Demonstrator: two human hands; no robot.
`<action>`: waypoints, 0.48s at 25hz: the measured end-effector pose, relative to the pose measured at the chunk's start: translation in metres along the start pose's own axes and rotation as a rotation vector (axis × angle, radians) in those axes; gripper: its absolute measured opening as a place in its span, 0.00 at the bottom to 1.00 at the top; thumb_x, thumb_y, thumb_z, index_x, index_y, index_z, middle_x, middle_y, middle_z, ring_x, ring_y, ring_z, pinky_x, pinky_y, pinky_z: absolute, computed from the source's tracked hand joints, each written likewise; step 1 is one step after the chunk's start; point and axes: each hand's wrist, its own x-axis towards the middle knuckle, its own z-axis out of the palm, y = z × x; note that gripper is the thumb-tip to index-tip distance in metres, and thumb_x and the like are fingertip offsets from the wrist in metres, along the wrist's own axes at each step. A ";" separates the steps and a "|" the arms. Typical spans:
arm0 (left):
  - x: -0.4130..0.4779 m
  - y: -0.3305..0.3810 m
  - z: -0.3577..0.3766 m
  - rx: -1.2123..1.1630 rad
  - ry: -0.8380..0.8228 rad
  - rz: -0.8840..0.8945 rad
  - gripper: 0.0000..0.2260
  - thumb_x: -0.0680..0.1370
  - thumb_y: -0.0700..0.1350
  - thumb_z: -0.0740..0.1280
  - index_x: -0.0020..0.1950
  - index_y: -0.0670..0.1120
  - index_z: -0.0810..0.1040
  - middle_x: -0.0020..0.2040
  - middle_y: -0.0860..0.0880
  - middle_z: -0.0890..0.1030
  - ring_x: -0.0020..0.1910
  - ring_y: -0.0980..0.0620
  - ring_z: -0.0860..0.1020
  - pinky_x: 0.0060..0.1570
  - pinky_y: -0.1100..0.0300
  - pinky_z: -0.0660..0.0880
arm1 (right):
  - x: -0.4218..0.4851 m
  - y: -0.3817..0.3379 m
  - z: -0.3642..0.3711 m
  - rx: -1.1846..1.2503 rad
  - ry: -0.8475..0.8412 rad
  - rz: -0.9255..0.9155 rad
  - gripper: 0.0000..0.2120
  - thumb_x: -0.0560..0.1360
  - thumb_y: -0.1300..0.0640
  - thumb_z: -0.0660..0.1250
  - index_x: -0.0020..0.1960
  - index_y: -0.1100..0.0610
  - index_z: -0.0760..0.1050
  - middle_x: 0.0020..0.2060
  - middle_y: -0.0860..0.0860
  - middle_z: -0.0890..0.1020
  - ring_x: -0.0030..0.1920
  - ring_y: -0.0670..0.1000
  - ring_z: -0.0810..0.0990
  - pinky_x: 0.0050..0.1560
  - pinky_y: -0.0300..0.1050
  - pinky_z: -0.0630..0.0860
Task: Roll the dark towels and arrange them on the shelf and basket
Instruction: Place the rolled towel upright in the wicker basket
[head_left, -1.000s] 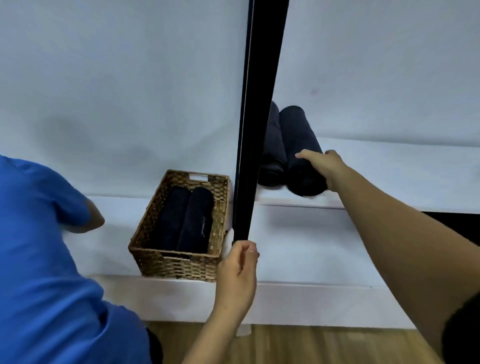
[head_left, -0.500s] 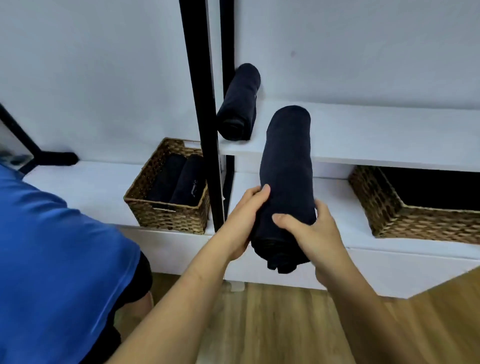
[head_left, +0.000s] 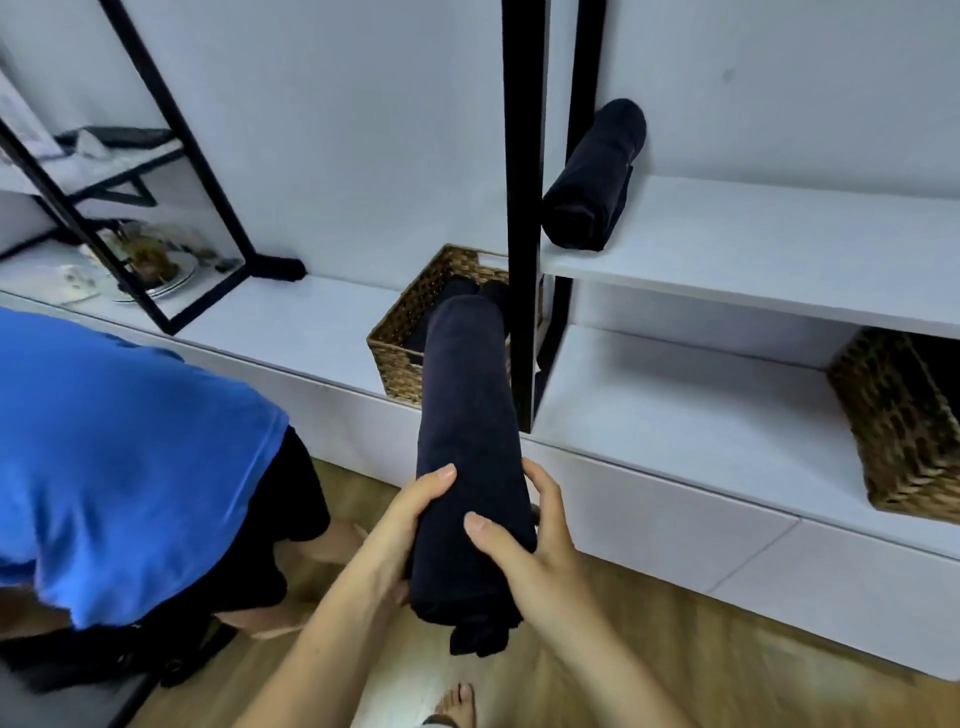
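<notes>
I hold a rolled dark towel (head_left: 467, 415) lengthwise in front of me, above the floor. My left hand (head_left: 400, 530) grips its near end from the left, and my right hand (head_left: 524, 551) grips it from the right, thumb across the top. Another rolled dark towel (head_left: 592, 176) lies on the upper white shelf (head_left: 753, 249) beside the black post. A wicker basket (head_left: 400, 338) on the lower shelf holds dark rolled towels, partly hidden behind the towel I hold.
A person in a blue shirt (head_left: 114, 457) bends down at my left. Black frame posts (head_left: 522, 208) stand between the basket and the shelf. A second wicker basket (head_left: 893, 415) sits at the right on the lower shelf (head_left: 675, 405). Wooden floor lies below.
My right hand pulled one rolled towel off the upper shelf, and my left hand left the post to grip it too. The towel now sits lower and closer, and my view has pulled back.
</notes>
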 end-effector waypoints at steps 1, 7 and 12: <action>0.003 0.007 -0.006 0.001 0.024 0.030 0.23 0.72 0.52 0.68 0.61 0.39 0.79 0.53 0.37 0.84 0.48 0.41 0.85 0.47 0.49 0.78 | 0.008 -0.003 0.004 0.116 -0.071 0.072 0.39 0.65 0.43 0.77 0.70 0.32 0.60 0.62 0.45 0.77 0.57 0.48 0.82 0.53 0.48 0.81; 0.071 0.068 -0.033 -0.008 0.073 0.098 0.23 0.72 0.56 0.69 0.59 0.41 0.81 0.52 0.39 0.85 0.48 0.42 0.84 0.50 0.48 0.76 | 0.096 -0.027 0.034 0.234 -0.153 0.054 0.29 0.73 0.56 0.74 0.69 0.41 0.68 0.56 0.45 0.84 0.53 0.49 0.85 0.49 0.46 0.82; 0.201 0.151 -0.071 0.080 0.030 0.060 0.25 0.75 0.60 0.67 0.64 0.43 0.80 0.58 0.40 0.83 0.56 0.41 0.82 0.56 0.48 0.76 | 0.241 -0.050 0.064 0.193 -0.027 0.030 0.34 0.71 0.53 0.76 0.72 0.43 0.66 0.61 0.47 0.81 0.56 0.50 0.83 0.54 0.49 0.82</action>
